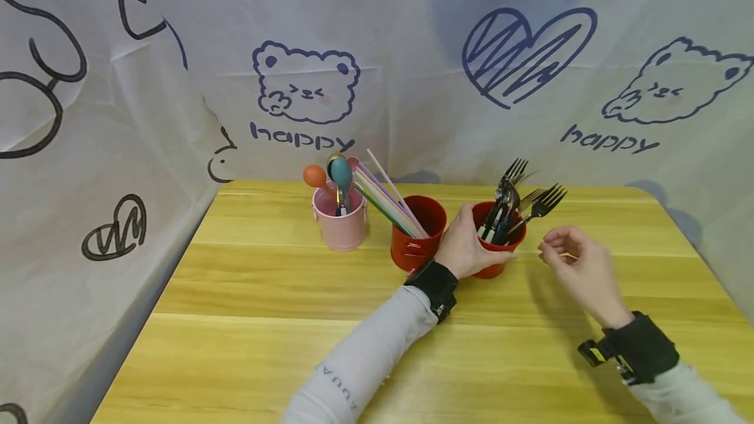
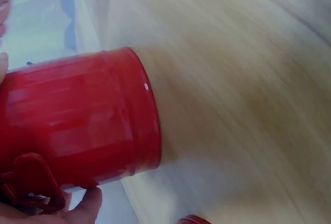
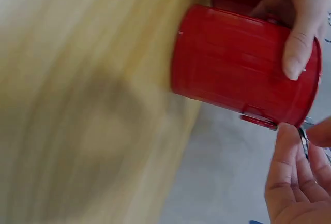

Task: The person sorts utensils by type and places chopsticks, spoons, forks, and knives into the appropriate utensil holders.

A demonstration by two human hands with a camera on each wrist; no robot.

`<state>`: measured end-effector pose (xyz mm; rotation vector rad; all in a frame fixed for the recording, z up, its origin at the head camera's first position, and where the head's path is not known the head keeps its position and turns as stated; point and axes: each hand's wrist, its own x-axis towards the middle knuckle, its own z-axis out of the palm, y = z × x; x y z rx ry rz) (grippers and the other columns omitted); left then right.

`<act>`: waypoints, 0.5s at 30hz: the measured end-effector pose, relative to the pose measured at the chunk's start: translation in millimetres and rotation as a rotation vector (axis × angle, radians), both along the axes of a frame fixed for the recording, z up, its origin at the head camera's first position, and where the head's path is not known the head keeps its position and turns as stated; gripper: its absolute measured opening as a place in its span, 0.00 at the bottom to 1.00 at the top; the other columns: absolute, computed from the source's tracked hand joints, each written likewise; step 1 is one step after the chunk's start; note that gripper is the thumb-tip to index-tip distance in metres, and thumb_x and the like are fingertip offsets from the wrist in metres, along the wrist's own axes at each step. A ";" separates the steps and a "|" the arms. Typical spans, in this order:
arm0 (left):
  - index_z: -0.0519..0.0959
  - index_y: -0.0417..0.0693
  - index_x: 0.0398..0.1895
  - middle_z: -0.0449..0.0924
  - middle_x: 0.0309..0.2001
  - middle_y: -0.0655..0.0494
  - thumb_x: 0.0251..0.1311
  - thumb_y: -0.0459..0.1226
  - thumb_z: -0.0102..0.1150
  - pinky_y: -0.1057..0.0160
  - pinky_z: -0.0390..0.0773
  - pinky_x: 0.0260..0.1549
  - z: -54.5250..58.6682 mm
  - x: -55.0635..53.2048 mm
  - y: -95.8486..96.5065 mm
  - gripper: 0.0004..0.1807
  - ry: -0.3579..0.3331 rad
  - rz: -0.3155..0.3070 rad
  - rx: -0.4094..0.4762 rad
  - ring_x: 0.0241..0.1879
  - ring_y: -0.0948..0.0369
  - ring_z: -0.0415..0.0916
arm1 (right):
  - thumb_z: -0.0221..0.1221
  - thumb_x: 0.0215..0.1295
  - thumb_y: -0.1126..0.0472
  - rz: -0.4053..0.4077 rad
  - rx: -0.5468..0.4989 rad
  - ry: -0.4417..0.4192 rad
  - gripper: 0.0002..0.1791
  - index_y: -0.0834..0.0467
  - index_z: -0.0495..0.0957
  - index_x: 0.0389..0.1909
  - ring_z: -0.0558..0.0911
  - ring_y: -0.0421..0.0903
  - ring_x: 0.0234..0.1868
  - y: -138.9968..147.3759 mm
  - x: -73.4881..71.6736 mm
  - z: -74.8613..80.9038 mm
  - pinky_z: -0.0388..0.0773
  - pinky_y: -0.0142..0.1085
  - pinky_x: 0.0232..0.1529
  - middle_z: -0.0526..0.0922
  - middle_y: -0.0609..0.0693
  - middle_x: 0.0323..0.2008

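My left hand (image 1: 463,248) grips the right-hand red bucket (image 1: 490,271), its thumb along the near side below the rim. Forks (image 1: 546,201) and other metal cutlery stand in this bucket, heads up, some leaning right. My right hand (image 1: 583,273) is just right of the bucket, fingers loosely bent, with nothing visible between them. In the right wrist view its fingertips appear close to the bucket's small side handle (image 3: 258,121); a sliver of metal shows behind them. The left wrist view shows the bucket wall (image 2: 72,115) up close, its base at the wooden table.
Left of the gripped bucket, close by, stands another red bucket (image 1: 406,257) with pastel straws (image 1: 385,198). Farther left is a pink bucket (image 1: 343,231) holding several spoons (image 1: 341,175). The wooden table (image 1: 247,306) meets a white cloth backdrop (image 1: 412,103) with drawings.
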<state>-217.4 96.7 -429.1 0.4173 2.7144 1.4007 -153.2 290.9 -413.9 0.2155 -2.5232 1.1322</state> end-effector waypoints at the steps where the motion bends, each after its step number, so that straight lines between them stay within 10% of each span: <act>1: 0.61 0.50 0.71 0.75 0.64 0.52 0.45 0.52 0.80 0.64 0.76 0.64 0.1 -0.1 0.1 0.52 -0.002 0.001 0.004 0.60 0.57 0.77 | 0.59 0.67 0.70 0.009 0.007 -0.023 0.05 0.67 0.78 0.42 0.78 0.21 0.31 0.5 1.2 -2.3 0.77 0.15 0.33 0.85 0.59 0.34; 15: 0.46 0.47 0.79 0.64 0.72 0.48 0.48 0.53 0.77 0.57 0.68 0.72 1.1 13.1 -6.1 0.62 -0.018 0.000 0.036 0.70 0.54 0.67 | 0.59 0.67 0.72 0.105 0.083 -0.128 0.10 0.67 0.77 0.47 0.79 0.26 0.32 7.0 9.5 -23.4 0.79 0.24 0.30 0.86 0.61 0.36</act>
